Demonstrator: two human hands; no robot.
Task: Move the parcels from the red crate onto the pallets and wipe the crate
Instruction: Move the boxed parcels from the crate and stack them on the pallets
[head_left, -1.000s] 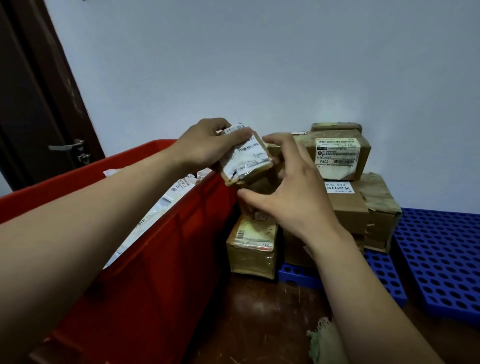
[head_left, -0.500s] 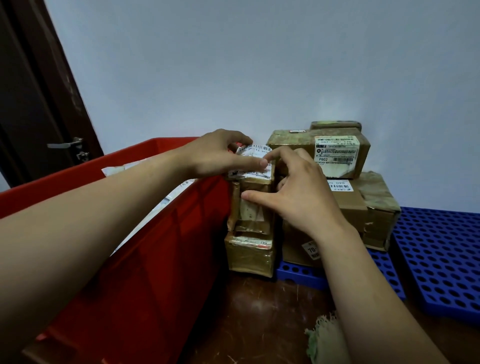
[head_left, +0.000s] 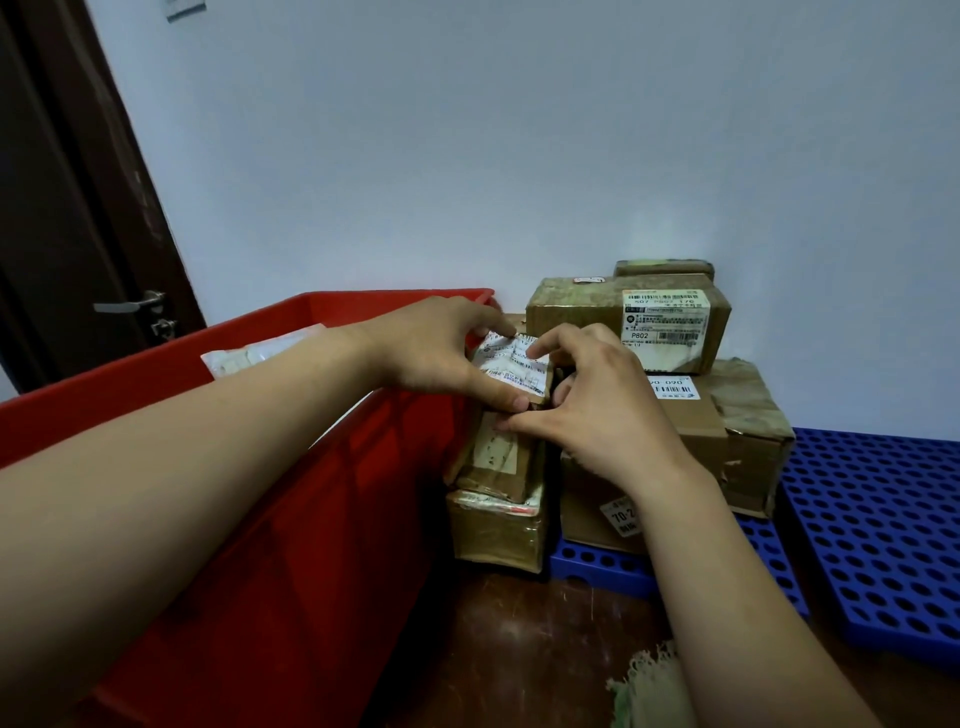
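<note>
Two hands (head_left: 436, 353) (head_left: 597, 410) pinching one parcel (head_left: 511, 364), two pallets (head_left: 597, 564) (head_left: 878, 525)

Head-worn view, facing forward and down, close over hands (head_left: 519, 384)

Top carton (head_left: 571, 312), right of centre: its white label (head_left: 665, 325) reads "P802" at lower left. Bigger figures run along the label's top, "507" first, the rest too blurred to call. Carton beneath (head_left: 696, 421): a white sticker (head_left: 672, 387) shows "0-090", its start hidden behind the right hand (head_left: 597, 415). Lower on the brown front face, a second sticker (head_left: 621, 515) reads "70-2", cut off by the wrist. The small parcel (head_left: 514, 364), gripped by the left hand (head_left: 436, 348) and the right, carries a barcode and print too fine to read.
</note>
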